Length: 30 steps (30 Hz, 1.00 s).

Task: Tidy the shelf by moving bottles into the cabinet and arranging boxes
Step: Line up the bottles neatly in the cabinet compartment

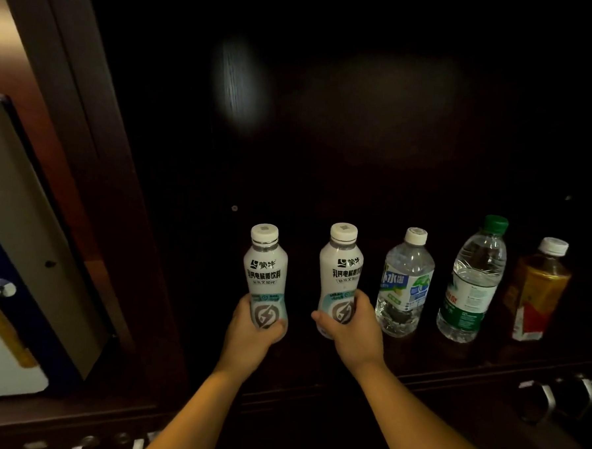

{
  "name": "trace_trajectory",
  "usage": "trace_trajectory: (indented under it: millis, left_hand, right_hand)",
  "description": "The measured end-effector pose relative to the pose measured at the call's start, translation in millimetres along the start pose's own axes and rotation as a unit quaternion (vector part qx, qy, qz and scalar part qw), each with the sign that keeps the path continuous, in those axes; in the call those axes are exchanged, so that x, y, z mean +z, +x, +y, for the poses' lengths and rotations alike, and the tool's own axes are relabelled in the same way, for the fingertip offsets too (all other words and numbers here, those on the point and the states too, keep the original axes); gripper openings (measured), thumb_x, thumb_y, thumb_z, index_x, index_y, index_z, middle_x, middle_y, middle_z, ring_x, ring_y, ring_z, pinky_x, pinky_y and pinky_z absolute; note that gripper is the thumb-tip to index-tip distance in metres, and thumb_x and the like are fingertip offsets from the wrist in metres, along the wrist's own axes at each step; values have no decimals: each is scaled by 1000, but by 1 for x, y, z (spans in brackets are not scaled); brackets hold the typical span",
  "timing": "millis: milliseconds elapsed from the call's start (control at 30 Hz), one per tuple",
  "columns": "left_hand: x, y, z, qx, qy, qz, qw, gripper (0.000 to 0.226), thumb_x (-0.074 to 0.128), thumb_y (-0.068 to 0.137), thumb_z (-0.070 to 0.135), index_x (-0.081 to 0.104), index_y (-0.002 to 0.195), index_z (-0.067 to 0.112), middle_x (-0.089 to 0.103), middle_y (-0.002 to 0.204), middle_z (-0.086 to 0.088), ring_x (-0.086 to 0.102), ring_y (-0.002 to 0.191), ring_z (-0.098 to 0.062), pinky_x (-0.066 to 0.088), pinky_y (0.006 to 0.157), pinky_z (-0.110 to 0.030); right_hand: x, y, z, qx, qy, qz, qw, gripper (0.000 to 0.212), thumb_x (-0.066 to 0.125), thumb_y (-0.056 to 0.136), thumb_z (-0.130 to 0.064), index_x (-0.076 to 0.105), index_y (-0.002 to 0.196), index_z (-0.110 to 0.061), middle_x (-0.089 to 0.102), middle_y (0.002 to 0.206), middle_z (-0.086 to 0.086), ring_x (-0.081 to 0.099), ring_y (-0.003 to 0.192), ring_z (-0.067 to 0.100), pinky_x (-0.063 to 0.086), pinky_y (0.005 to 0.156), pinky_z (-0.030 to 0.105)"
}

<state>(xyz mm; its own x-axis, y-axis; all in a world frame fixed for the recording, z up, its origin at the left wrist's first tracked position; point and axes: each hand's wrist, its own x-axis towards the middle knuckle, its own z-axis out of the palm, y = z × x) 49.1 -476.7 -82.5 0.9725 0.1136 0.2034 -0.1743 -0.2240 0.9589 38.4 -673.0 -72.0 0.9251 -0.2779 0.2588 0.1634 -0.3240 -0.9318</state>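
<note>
Here, two white bottles [265, 281] [341, 281] were gripped, left hand [251, 332], right hand [354, 333], left of water bottle [404, 285]; setting-down judged next.

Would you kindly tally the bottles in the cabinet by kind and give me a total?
White milk-drink bottles: 2, one in the left hand at, one in the right hand at
Clear water bottles: 2, white-capped and green-capped
Amber tea bottle: 1
Total: 5
</note>
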Motion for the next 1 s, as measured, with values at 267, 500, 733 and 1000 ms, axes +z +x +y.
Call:
trace_trajectory:
  millis: [267, 500, 733, 1000]
  left_hand:
    - [0, 0, -3, 10, -3, 1, 1000, 57, 80, 69, 23, 50, 118, 28, 66, 103, 1, 65, 88, 0, 49, 61, -11]
    - [9, -42, 20, 42, 113, 132, 984, 79, 82, 70, 34, 39, 135, 23, 40, 134, 0, 47, 118, -20, 42, 89, -33]
    - [115, -87, 65, 237, 99, -22, 966, 59, 80, 71, 32, 50, 121, 23, 47, 119, 18, 54, 106, -8, 42, 88, -13]
    - [198, -49, 79, -9, 43, -34, 998, 108, 78, 73, 34, 6, 152, 19, 19, 158, -7, 19, 143, -21, 23, 108, -32]
  right_hand:
    - [3, -1, 1, 4, -38, 29, 999, 70, 86, 57, -50, 52, 114, -28, 63, 111, -3, 64, 96, 13, 56, 80, 39]
    - [-21, -33, -2, -1, -29, 65, 997, 81, 77, 67, -52, 44, 136, -27, 48, 125, -11, 50, 110, 0, 45, 85, 21]
    - [-106, -41, 18, -25, -8, 232, 972, 37, 77, 74, -21, 52, 96, -39, 61, 95, -5, 58, 84, 2, 44, 71, 14]
    - [-171, 5, 34, 37, -67, 253, 964, 72, 82, 72, -33, 45, 131, -15, 46, 129, 6, 48, 120, 24, 48, 93, 43]
